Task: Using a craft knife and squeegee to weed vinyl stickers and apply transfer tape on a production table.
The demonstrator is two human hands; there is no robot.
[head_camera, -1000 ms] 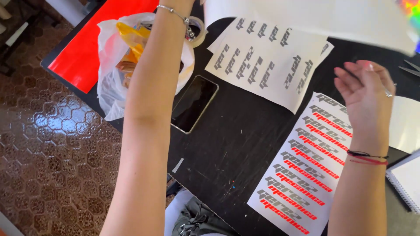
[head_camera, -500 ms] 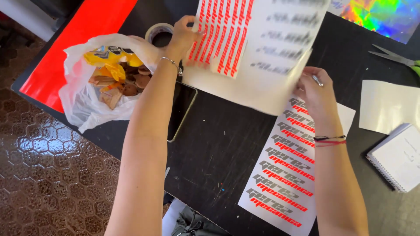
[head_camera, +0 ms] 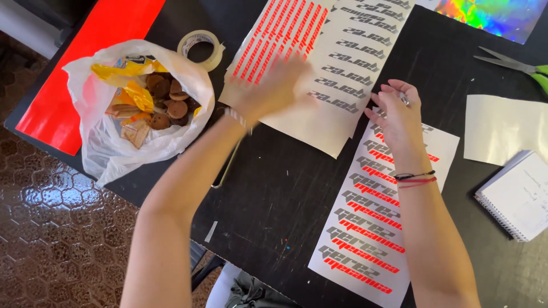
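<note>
From the head camera, the left hand (head_camera: 268, 85) lies blurred and spread flat, palm down, on a large sticker sheet (head_camera: 337, 63) near the far edge of the black table (head_camera: 274, 194). Nothing is pinched in it; its grip is open, pressing only. That sheet carries red lettering on its left part and grey lettering on the right, and its near corner overlaps a second sheet. The right hand (head_camera: 399, 117) rests with loosely curled fingers just where the two sheets meet; its grip looks open as well, fingertips touching paper rather than clasping it.

The second sticker sheet (head_camera: 371, 228), rows of grey and red lettering, runs toward the near edge of the table under the right forearm.

Both sheets look thin, light and floppy, likely to crease or slide on the smooth top; I would judge an edge or corner the safest place to hold them, flat and with two hands.

Toward the left edge sit a plastic bag of biscuits (head_camera: 137, 108), a tape roll (head_camera: 200, 48) and a red sheet (head_camera: 85, 63). Scissors (head_camera: 514, 63), a holographic sheet (head_camera: 491, 17) and a spiral notebook (head_camera: 516, 194) lie at the right.
</note>
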